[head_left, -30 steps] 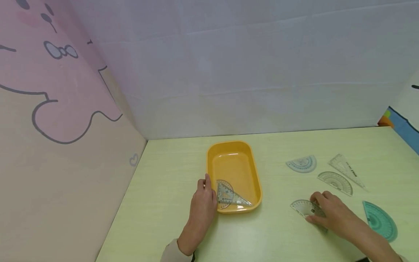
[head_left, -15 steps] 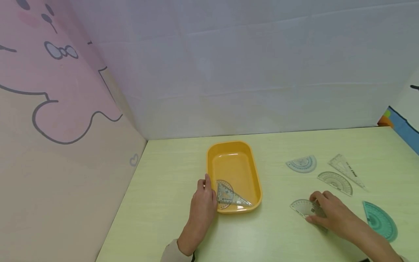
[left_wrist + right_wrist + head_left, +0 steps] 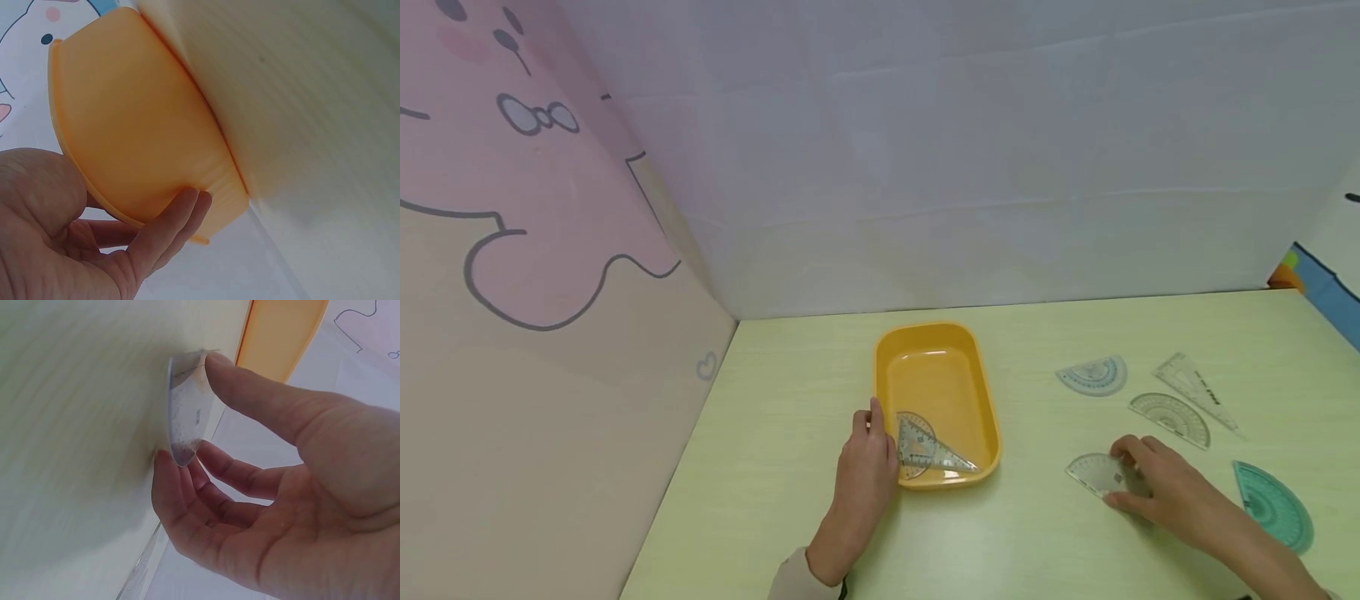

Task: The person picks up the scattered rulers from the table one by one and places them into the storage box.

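Though clear, protractor (in right fingers)

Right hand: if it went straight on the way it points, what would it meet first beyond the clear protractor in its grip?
Past the clear protractor it holds, the right hand would probably meet the yellow tray at its right side; hand height is unclear, so it might pass over.

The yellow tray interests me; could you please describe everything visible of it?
The yellow tray is rectangular with rounded corners, raised walls and a lip, glossy like plastic. It rests upright on the table, holding a clear set square overlapping a clear protractor at its near end. The left hand grips its left side.
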Available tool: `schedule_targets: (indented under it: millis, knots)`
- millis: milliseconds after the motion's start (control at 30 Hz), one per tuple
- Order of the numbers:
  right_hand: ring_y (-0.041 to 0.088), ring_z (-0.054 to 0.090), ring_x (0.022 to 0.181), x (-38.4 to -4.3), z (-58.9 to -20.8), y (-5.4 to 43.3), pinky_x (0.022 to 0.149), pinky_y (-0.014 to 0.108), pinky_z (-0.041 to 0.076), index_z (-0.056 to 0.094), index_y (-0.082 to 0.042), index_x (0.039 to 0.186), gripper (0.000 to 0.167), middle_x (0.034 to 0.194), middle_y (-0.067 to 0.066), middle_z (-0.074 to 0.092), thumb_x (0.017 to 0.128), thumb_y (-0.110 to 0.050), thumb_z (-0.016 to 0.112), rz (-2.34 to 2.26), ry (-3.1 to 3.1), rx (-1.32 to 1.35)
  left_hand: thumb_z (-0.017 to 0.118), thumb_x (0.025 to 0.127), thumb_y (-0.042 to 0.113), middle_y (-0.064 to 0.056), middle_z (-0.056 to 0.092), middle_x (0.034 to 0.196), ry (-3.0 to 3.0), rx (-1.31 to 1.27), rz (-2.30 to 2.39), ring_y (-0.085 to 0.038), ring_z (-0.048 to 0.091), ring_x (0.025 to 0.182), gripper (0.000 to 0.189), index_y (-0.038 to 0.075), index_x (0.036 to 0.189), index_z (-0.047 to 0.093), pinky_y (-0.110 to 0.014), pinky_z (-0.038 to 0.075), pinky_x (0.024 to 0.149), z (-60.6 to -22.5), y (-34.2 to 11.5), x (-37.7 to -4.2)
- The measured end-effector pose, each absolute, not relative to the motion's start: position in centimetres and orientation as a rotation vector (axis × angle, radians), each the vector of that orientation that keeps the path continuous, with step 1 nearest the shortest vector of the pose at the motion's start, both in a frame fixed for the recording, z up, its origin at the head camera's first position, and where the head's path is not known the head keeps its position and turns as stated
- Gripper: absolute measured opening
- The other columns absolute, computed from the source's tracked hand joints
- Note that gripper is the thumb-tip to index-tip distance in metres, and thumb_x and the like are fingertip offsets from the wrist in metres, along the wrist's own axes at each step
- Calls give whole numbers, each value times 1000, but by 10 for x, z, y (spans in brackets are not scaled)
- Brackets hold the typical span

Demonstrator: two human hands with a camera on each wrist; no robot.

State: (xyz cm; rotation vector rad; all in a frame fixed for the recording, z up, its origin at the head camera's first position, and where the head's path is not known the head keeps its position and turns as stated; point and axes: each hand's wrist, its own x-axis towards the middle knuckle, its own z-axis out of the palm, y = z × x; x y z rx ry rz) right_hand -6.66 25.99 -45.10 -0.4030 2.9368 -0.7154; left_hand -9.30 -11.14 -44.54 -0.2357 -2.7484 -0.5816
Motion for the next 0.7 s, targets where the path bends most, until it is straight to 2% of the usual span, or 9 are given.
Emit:
schedule_targets:
  millis: [267,467,700]
  knots:
    - [18,56,91,-67,-451,263,75,36,52,61,-3,115,49,104,2,59,80,-24,89,-712,2944,-447,67,92,-6,-27,59,110,-2734,-249,-593,-21,63,63,47,-18,136,53,-26,56,55,-445,-111,-93]
    - [15,58,86,-65,-455,266,70,31,52,63,-5,114,44,100,-1,58,80,-15,88,-729,2997,-546,67,92,-7,-27,59,110,-2733,-246,-597,-22,64,64,48,-18,137,53,-27,57,56,-444,-111,-92]
    - [5,57,81,-65,-465,268,62,25,51,65,-7,109,47,95,-8,57,70,1,89,-808,3123,-774,67,91,-7,-27,59,109,-2724,-255,-585,-25,65,65,48,-18,136,53,-29,57,56,-444,-112,-92]
